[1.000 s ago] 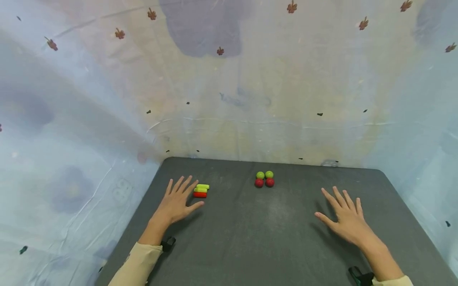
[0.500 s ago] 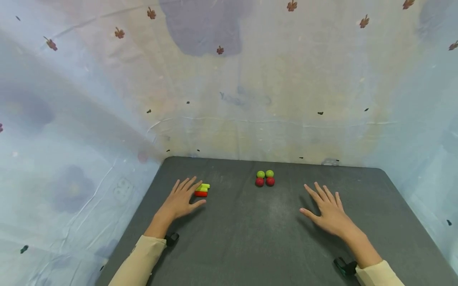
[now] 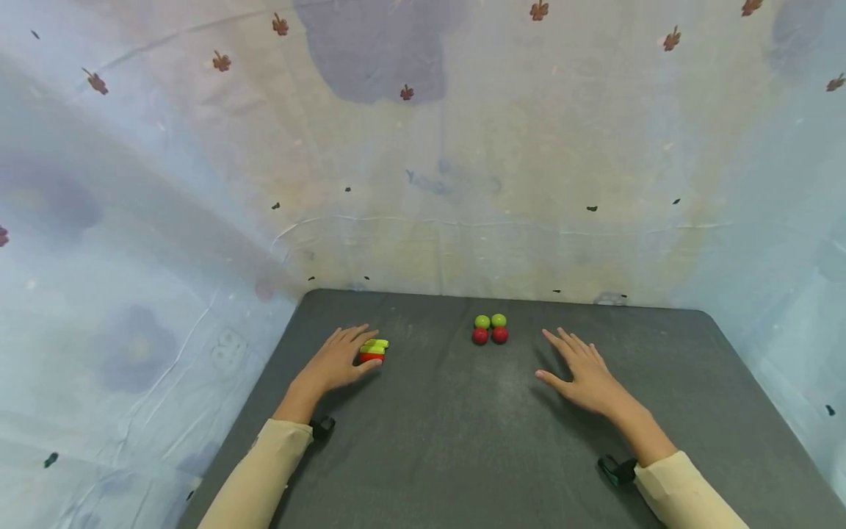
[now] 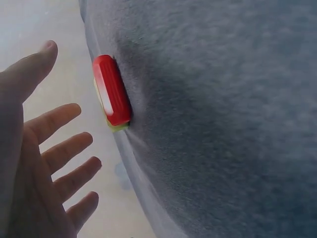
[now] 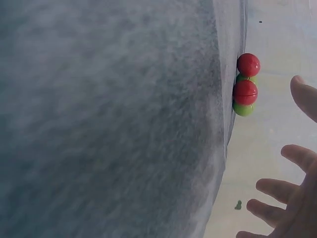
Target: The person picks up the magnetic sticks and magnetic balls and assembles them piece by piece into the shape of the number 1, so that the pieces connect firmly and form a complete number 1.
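Observation:
My left hand (image 3: 337, 360) hovers beside a small row of short sticks at the left of the table, its fingers relaxed and spread in the left wrist view. The nearest stick is red (image 4: 112, 90); behind it lie yellow-green sticks (image 3: 377, 343), partly hidden by the hand in the head view. To the right, my right hand (image 3: 588, 378) hangs over the table, fingers extended and holding nothing. Left of it and farther back sit two red balls (image 3: 479, 336) in front of two green balls (image 3: 499, 320), close together. The right wrist view shows a red ball (image 5: 245, 92) apart from the fingers.
Everything lies on a dark grey table (image 3: 449, 441) with rounded far corners. A pale patterned cloth (image 3: 502, 162) rises behind the table and along both sides. Black bands (image 3: 617, 470) are worn at both wrists.
My right hand has moved left and somewhat forward, toward the balls. The left hand has shifted slightly right, nearer to the sticks. The balls and sticks stay in place.

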Tool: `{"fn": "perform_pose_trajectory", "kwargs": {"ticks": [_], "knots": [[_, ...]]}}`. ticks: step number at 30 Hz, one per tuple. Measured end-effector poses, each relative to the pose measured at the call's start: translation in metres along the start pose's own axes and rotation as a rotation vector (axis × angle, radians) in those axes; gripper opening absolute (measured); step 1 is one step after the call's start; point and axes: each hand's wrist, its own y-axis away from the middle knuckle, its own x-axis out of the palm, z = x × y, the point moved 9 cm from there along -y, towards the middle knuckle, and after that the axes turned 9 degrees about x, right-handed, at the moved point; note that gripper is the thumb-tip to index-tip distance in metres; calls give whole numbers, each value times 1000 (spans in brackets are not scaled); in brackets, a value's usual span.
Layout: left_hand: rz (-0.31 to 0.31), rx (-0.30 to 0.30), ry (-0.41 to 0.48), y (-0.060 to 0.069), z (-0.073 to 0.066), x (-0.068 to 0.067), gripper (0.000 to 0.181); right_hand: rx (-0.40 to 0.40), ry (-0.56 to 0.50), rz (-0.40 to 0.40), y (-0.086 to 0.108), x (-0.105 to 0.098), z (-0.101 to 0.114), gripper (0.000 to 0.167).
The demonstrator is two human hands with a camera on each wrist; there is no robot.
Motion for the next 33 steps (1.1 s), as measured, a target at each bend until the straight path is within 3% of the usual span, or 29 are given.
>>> {"fn": "perform_pose_trajectory", "kwargs": {"ticks": [18, 26, 33], "knots": [[76, -38, 91, -31, 20, 5, 55, -27, -168, 34, -40, 17, 13, 78], [84, -6, 105, -44, 23, 5, 42, 42, -262, 22, -59, 23, 11, 66], [76, -27, 142, -46, 25, 8, 32, 68, -299, 16, -70, 28, 13, 59]]}}
